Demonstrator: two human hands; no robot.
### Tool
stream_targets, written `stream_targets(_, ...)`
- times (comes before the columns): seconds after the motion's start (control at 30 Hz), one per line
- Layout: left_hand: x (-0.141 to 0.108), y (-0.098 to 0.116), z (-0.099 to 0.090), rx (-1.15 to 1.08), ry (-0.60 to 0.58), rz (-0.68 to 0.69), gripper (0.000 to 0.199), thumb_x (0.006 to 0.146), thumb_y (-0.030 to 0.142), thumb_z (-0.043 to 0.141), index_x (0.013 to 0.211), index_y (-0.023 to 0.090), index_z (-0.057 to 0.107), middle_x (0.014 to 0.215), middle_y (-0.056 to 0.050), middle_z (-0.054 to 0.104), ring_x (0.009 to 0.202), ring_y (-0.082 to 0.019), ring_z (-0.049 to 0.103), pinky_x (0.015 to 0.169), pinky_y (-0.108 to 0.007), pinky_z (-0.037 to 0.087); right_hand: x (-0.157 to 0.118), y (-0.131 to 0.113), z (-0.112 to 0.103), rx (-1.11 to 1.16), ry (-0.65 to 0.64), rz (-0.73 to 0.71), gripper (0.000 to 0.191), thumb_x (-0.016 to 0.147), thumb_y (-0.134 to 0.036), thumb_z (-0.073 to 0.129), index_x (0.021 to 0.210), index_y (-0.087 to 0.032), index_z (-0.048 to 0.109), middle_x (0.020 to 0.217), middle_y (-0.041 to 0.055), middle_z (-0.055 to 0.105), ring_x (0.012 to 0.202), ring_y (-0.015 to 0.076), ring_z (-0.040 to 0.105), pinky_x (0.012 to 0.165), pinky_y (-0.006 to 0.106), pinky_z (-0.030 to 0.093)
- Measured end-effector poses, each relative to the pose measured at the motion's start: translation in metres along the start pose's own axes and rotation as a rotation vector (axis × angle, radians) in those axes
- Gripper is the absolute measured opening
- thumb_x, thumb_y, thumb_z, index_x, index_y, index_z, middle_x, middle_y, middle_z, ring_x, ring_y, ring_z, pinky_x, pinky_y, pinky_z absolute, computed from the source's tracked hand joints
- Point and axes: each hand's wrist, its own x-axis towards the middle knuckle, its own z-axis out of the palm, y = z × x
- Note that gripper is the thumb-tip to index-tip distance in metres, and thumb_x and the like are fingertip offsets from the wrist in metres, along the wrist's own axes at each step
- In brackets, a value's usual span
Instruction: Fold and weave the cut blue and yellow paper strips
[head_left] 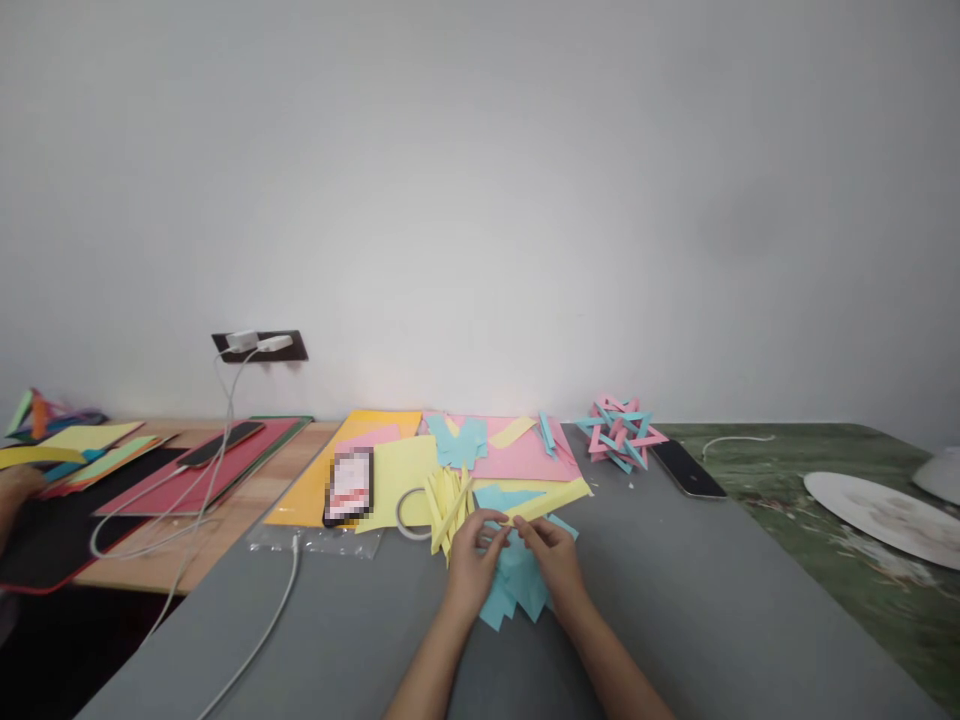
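Between my two hands is a yellow paper strip [555, 500], its free end reaching up to the right. My left hand [478, 555] pinches the strip's near end with thumb and fingers. Close beside it, my right hand [549, 555] also has its fingers closed on the strip. Under both hands lies a pile of blue paper pieces [517, 592] with pointed ends. A bundle of folded yellow strips [448, 505] rests just left of my left hand, partly over a white ring-shaped roll [409, 515].
Behind my hands lie pink [517, 455], yellow [397, 475] and orange sheets [300, 500]. A phone [350, 487] rests on them. At the right are a pink-and-blue paper star model [621, 432], another phone [686, 468] and a white plate [885, 515]. A white cable [281, 600] crosses the left; another person's hand [19, 485] appears there.
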Motion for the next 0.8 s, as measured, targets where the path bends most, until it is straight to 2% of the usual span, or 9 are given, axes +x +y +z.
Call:
stream_targets(0.17, 0.0026, -0.0075, -0.0003, -0.089, 0.034, -0.064, 0.017, 0.064, 0.029, 0.056, 0.074, 0.016, 0.058, 0.068, -0.004, 0.062, 0.055, -0.015, 0.06, 0.049, -0.023, 0.046, -0.0003, -0.0003, 0.0009, 0.033, -0.021, -0.019, 0.031, 0.06, -0.043, 0.056, 0.047, -0.015, 0.052, 0.043, -0.0041, 0.04, 0.045, 0.0085, 0.036, 0.043, 0.02, 0.027)
stream_targets(0.63, 0.0047, -0.0059, 0.0002, -0.277, 0.078, -0.167, 0.016, 0.056, 0.027, 0.064, 0.065, 0.014, 0.061, 0.061, -0.004, 0.063, 0.053, -0.017, 0.061, 0.051, -0.026, 0.048, 0.0001, 0.0003, 0.0021, 0.017, -0.065, -0.045, 0.031, 0.057, -0.044, 0.058, 0.047, -0.015, 0.051, 0.046, -0.0034, 0.043, 0.047, 0.009, 0.037, 0.046, 0.02, 0.028)
stream_targets(0.8, 0.0047, -0.0026, 0.0028, -0.347, 0.112, -0.216, 0.021, 0.052, 0.022, 0.067, 0.068, 0.013, 0.059, 0.053, -0.003, 0.062, 0.055, -0.016, 0.06, 0.055, -0.025, 0.048, -0.0002, 0.0028, 0.0034, 0.03, -0.04, -0.038, 0.03, 0.058, -0.044, 0.057, 0.049, -0.015, 0.052, 0.048, -0.0025, 0.046, 0.048, 0.0092, 0.038, 0.047, 0.02, 0.03)
